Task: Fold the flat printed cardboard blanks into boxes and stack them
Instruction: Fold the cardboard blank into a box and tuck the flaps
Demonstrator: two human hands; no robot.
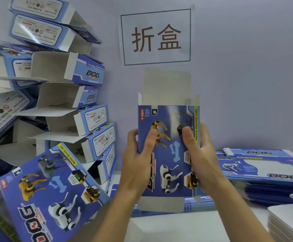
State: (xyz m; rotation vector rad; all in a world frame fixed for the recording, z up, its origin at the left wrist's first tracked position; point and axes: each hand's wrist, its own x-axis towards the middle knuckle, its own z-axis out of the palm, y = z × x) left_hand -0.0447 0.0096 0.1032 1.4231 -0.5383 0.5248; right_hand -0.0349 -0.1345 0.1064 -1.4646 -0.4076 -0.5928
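Observation:
I hold a blue printed dog-toy box (168, 154) upright in the middle of the view, its printed front facing me. Its white top flap (166, 84) stands open and a grey bottom flap (160, 204) hangs down. My left hand (137, 159) grips the box's left edge with the thumb on the front. My right hand (201, 154) grips the right edge, thumb also pressed on the front. A stack of flat blue blanks (264, 170) lies on the table at the right. Folded boxes (82, 102) are piled high at the left.
One folded box (46, 193) lies tilted at the lower left, close to my left forearm. More flat blanks (203, 203) lie on the white table under the held box. White card sheets (289, 220) are stacked at the lower right. A paper sign (156, 37) hangs on the wall.

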